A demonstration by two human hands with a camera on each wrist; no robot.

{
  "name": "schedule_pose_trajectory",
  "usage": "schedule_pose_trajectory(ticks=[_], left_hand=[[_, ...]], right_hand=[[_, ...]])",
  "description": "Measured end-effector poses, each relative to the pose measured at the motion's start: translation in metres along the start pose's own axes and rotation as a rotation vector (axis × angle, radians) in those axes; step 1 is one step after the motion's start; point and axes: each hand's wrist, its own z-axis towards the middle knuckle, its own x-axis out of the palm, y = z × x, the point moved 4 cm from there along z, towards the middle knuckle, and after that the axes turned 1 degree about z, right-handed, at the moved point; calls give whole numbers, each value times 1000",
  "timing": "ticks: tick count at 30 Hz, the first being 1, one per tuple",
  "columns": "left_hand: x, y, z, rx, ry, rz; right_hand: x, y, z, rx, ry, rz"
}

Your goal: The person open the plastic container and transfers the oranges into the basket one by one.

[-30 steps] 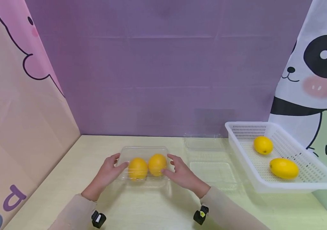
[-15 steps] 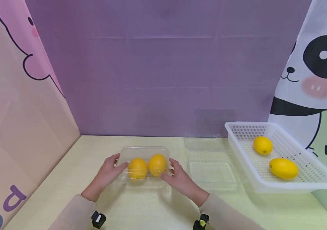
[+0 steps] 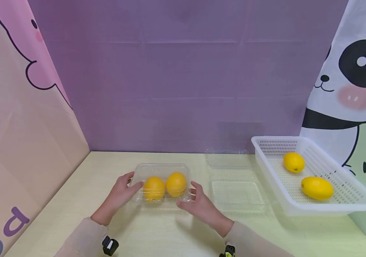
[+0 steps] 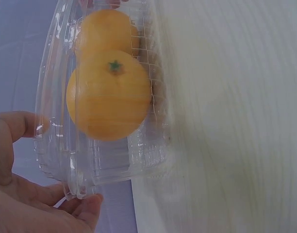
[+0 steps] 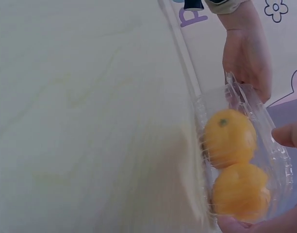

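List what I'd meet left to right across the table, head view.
Left grip → left orange → right orange → right grip → open clear container → white basket → rear yellow fruit → front yellow fruit. Left out: lidded box around both oranges, overlapping them.

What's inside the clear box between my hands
Two oranges sit side by side in the clear box, visible through its plastic. Their undersides, and the part of the box directly beneath them, are hidden.
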Motion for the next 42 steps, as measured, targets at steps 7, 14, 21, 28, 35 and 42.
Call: schedule_pose_trajectory(ticks=[7, 14, 21, 28, 35, 42], left_hand=[[0, 1, 0, 7, 2, 4], [0, -1, -1, 11, 1, -10], [-1, -3, -1, 26, 8, -17], [-1, -3, -2, 20, 9, -13], [-1, -3, -2, 14, 10, -17], [-1, -3, -2, 20, 9, -18]], right_hand=[[3, -4, -2, -10, -17, 18], [5, -3, -1, -12, -40, 33], [5, -4, 0, -49, -52, 73], [7, -10, 2, -75, -62, 78], [7, -11, 3, -81, -81, 85], [7, -13, 1, -93, -72, 96]])
